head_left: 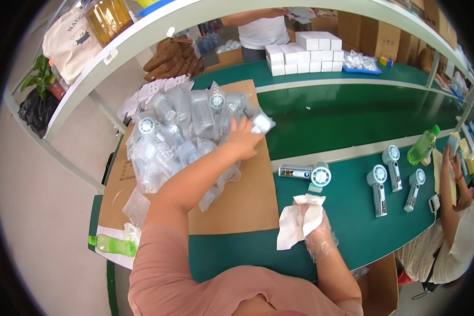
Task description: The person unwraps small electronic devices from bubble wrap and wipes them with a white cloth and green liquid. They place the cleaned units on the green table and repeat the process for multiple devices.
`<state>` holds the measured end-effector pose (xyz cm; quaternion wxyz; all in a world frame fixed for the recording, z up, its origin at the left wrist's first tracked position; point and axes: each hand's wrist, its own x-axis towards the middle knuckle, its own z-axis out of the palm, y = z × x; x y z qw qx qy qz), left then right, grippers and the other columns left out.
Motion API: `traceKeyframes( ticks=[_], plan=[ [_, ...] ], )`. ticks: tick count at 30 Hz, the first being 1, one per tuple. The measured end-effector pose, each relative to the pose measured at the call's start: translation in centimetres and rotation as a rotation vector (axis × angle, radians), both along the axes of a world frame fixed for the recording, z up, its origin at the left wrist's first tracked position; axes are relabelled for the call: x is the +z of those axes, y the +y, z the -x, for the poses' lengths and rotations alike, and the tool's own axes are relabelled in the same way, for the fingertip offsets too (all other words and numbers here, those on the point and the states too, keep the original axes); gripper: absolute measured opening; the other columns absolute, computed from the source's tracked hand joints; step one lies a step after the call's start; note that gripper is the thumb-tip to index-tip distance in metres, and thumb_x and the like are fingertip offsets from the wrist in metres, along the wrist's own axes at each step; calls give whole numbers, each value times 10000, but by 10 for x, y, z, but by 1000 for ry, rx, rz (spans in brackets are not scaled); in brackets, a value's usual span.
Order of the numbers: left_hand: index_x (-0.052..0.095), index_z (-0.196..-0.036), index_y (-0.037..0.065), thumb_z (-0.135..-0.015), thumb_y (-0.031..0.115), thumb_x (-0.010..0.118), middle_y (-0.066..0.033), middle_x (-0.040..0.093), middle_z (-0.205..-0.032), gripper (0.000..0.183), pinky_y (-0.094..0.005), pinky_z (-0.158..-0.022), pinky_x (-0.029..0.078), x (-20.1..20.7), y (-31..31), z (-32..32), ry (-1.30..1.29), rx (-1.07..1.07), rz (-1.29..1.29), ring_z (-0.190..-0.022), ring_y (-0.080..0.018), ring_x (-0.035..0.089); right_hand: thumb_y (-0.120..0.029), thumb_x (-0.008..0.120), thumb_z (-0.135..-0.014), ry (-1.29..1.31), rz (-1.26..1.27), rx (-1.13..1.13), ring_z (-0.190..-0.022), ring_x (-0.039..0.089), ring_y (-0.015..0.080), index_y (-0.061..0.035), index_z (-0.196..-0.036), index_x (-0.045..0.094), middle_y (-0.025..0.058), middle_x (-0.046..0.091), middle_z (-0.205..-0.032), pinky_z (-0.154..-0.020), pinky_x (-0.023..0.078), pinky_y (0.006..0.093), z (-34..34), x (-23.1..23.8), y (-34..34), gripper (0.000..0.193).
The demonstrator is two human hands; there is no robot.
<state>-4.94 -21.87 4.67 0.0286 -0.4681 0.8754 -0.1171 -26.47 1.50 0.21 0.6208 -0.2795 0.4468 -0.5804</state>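
My left hand [244,139] is bare and reaches over a pile of bubble-wrap bags [181,139]. Its fingers are spread at the pile's right edge, close to a wrapped handheld fan [262,124]; whether they touch it I cannot tell. My right hand [319,238] wears a clear plastic glove and is closed around a white cloth [298,224], bunched at the top with one corner hanging down. Just beyond it, a grey-white handheld fan [320,175] lies on its side on the green table.
The pile rests on a flattened cardboard sheet [245,210]. Three fans, one being this fan [378,184], lie to the right near a green bottle [424,145]. A co-worker's hands [450,163] are at far right. White boxes [305,52] stand across the green belt [353,113].
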Motion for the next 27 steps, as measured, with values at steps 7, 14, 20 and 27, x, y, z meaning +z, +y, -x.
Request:
traceKeyframes(
  ticks=[7,14,20,27],
  plan=[
    [583,-1245,309,-879,378,542,-154,160,-1544,375,-720,-1034,-47,-21,-56,-18,-35,183,-79,-1425,-403,35,-258,708,-839,-106,-191,-63,-772,625,195,-43,-1031,574,75,614,-944,-645,545,339,1,-1,-2,318],
    [573,-1256,310,-906,292,484,-149,158,-1547,362,-700,-1048,-51,-29,-132,-11,-25,339,-26,-1424,-402,56,-303,723,-825,-165,-154,-33,-768,622,193,-31,-1010,560,82,594,-940,-632,546,334,12,-6,-2,368],
    [564,-1274,285,-901,282,487,-148,156,-1549,381,-675,-1061,-58,-34,-171,-3,66,469,31,-1425,-400,55,-291,714,-833,-102,-117,-49,-743,623,191,-35,-975,583,82,605,-907,-619,544,342,11,-14,-8,321],
    [549,-1293,212,-858,380,575,-175,237,-1515,467,-630,-1096,60,-21,-117,10,-96,382,-118,-1405,-392,167,-232,603,-932,-97,-136,8,-786,571,94,-44,-992,615,5,588,-890,-670,480,244,10,5,-7,198]
  ],
)
